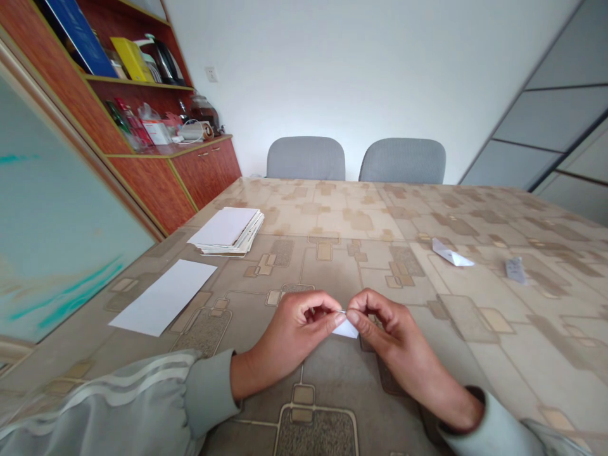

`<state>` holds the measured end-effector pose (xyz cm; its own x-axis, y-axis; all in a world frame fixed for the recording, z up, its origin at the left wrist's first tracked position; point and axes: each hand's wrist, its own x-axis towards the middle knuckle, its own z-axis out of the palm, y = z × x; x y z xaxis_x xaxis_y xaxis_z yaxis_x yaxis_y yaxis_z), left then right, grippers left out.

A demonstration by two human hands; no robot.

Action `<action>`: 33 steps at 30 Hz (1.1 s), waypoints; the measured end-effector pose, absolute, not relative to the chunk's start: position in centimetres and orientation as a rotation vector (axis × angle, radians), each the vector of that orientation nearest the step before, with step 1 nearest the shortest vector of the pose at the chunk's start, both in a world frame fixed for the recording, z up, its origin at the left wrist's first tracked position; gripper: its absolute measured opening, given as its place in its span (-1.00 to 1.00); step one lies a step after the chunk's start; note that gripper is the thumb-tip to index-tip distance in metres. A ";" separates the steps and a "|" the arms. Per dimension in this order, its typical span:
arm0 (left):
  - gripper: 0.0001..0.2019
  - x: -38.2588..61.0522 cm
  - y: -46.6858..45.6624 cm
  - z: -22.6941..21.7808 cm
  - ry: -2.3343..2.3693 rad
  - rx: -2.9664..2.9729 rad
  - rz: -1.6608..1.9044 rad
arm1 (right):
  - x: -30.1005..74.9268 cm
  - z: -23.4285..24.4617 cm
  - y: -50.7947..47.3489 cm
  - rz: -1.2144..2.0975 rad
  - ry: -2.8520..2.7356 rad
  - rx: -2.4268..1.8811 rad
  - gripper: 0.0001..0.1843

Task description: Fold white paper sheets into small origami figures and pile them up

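Between my two hands is a small folded piece of white paper (346, 329), held just above the patterned table. My left hand (304, 323) pinches its upper left edge between thumb and index finger. On the other side, my right hand (382, 320) grips the upper right edge in the same kind of pinch. The fingertips nearly meet and hide the top of the paper, so its full folded shape does not show. Both wrists come out of grey-green sleeves.
A flat white sheet (164, 297) lies to the left, with a stack of paper (225, 229) behind it. To the right are a folded white paper (451, 253) and a small greyish folded piece (515, 270). Two grey chairs (306, 158) stand beyond the table (332, 215).
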<state>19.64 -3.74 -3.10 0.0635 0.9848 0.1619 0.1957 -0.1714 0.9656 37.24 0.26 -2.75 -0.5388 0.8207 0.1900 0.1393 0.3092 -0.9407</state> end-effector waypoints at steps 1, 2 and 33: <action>-0.83 19.7 -3.7 -3.1 1.229 1.458 1.204 | 37.2 -2.8 0.3 1.292 -1.850 -0.847 -0.78; -0.83 19.7 -3.6 -3.1 1.211 1.394 1.214 | 37.2 -2.8 0.3 1.318 -1.806 -0.836 -0.79; -0.88 19.2 -3.5 -2.5 1.297 1.737 1.218 | 37.5 -2.3 0.4 0.889 -2.045 -0.851 -0.86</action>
<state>19.24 -3.51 -2.48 0.0818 0.9516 0.2961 0.3549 -0.3055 0.8836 37.52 0.40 -2.25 -0.5089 0.7831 0.3575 0.2729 0.5407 -0.7957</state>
